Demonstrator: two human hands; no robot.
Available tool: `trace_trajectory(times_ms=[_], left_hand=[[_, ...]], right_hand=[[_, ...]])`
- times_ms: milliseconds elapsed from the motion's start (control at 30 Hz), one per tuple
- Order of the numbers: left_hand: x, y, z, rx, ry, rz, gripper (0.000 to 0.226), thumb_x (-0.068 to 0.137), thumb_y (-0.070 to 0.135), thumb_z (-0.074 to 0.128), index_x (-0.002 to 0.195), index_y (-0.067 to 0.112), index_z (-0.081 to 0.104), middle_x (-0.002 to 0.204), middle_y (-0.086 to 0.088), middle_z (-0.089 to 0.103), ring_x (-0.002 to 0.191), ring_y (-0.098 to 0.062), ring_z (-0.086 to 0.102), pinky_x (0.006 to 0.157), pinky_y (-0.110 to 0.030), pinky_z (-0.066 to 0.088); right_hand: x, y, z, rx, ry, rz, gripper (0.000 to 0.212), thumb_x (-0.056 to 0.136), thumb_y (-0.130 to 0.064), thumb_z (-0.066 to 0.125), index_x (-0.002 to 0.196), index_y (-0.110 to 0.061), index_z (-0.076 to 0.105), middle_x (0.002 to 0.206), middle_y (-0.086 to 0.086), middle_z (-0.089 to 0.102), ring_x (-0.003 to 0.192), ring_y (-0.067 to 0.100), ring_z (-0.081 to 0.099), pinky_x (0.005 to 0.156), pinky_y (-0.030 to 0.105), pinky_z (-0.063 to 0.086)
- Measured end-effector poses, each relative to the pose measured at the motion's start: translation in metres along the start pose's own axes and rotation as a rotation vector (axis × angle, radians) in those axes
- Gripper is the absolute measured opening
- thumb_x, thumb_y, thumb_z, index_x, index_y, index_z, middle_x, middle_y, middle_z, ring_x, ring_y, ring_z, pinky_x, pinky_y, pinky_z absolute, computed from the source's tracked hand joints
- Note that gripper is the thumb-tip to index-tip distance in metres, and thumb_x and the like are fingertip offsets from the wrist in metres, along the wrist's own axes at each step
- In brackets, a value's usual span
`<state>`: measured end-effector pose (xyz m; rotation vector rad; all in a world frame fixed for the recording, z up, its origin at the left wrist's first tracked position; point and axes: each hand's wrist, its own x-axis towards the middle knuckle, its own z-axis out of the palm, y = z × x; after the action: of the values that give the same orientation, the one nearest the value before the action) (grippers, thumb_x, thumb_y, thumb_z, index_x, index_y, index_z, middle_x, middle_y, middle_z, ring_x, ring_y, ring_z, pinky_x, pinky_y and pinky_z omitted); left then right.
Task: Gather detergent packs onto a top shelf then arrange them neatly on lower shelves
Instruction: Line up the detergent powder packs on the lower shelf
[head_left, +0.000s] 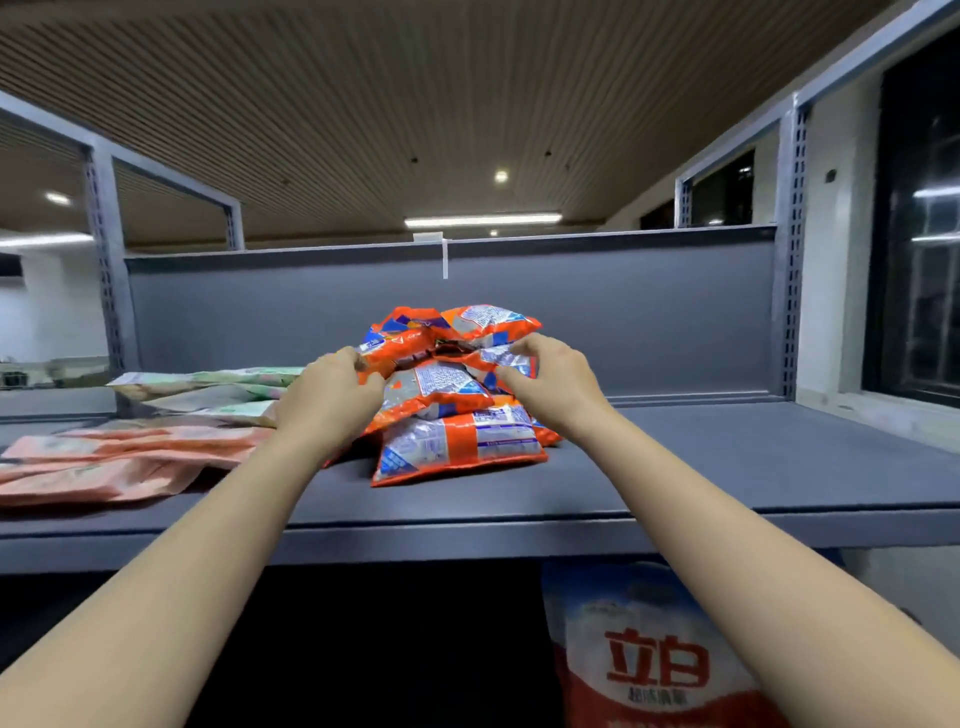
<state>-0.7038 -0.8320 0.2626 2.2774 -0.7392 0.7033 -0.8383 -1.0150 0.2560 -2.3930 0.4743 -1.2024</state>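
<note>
A heap of orange detergent packs sits mid-way along the grey top shelf. The left hand and right hand each curl their fingers round an upper pack. Pink packs and green packs lie flat to the left. A red-and-white bag stands on the shelf below.

head cam | faces forward, level with top shelf | close | edges perhaps distorted

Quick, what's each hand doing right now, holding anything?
Left hand: fingers curled on an orange pack in the pile.
Right hand: pinching another pack on the pile's right side.
</note>
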Motion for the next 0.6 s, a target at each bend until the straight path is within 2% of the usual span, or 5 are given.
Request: trace_trajectory(times_ms=[167, 300, 367, 500, 600], left_hand=[[0.056, -0.031, 0.015, 0.039, -0.058, 0.050, 0.037, 0.088, 0.028, 0.044, 0.122, 0.013, 0.053, 0.121, -0.012, 0.058, 0.109, -0.033, 0.053, 0.084, -0.040, 0.046], [0.082, -0.050, 0.038, 0.035, -0.170, 0.064, 0.038, 0.087, 0.026, 0.044, 0.121, 0.011, 0.051, 0.119, -0.015, 0.059, 0.107, -0.035, 0.054, 0.086, -0.042, 0.047], [0.089, -0.057, 0.050, 0.002, -0.207, 0.058, 0.038, 0.087, 0.032, 0.046, 0.121, 0.016, 0.051, 0.120, -0.013, 0.059, 0.109, -0.035, 0.053, 0.088, -0.041, 0.047], [0.098, -0.064, 0.067, -0.059, -0.218, 0.058, 0.056, 0.089, 0.045, 0.050, 0.141, 0.029, 0.037, 0.135, -0.006, 0.052, 0.121, -0.032, 0.049, 0.094, -0.041, 0.045], [0.105, -0.066, 0.071, -0.113, -0.227, 0.035, 0.052, 0.089, 0.045, 0.050, 0.138, 0.031, 0.042, 0.131, -0.005, 0.055, 0.117, -0.031, 0.052, 0.092, -0.041, 0.046]], right_hand=[[0.040, -0.025, 0.036, -0.047, 0.097, -0.006, 0.041, 0.089, -0.035, 0.056, 0.125, -0.015, 0.057, 0.124, 0.002, 0.062, 0.121, 0.024, 0.050, 0.094, 0.038, 0.043], [0.066, -0.029, 0.061, -0.160, 0.029, 0.043, 0.053, 0.090, -0.035, 0.056, 0.137, -0.014, 0.045, 0.131, 0.011, 0.056, 0.140, 0.028, 0.029, 0.106, 0.043, 0.037], [0.076, -0.026, 0.071, -0.218, 0.013, 0.069, 0.051, 0.089, -0.035, 0.056, 0.136, -0.016, 0.046, 0.137, 0.010, 0.051, 0.135, 0.031, 0.036, 0.106, 0.045, 0.037], [0.088, -0.020, 0.085, -0.373, 0.014, 0.039, 0.039, 0.095, -0.033, 0.043, 0.133, -0.033, 0.051, 0.151, 0.002, 0.034, 0.145, 0.028, 0.012, 0.115, 0.052, 0.013], [0.093, -0.017, 0.086, -0.383, -0.002, 0.012, 0.033, 0.099, -0.035, 0.039, 0.127, -0.037, 0.057, 0.152, -0.003, 0.034, 0.146, 0.028, 0.007, 0.115, 0.055, 0.006]])
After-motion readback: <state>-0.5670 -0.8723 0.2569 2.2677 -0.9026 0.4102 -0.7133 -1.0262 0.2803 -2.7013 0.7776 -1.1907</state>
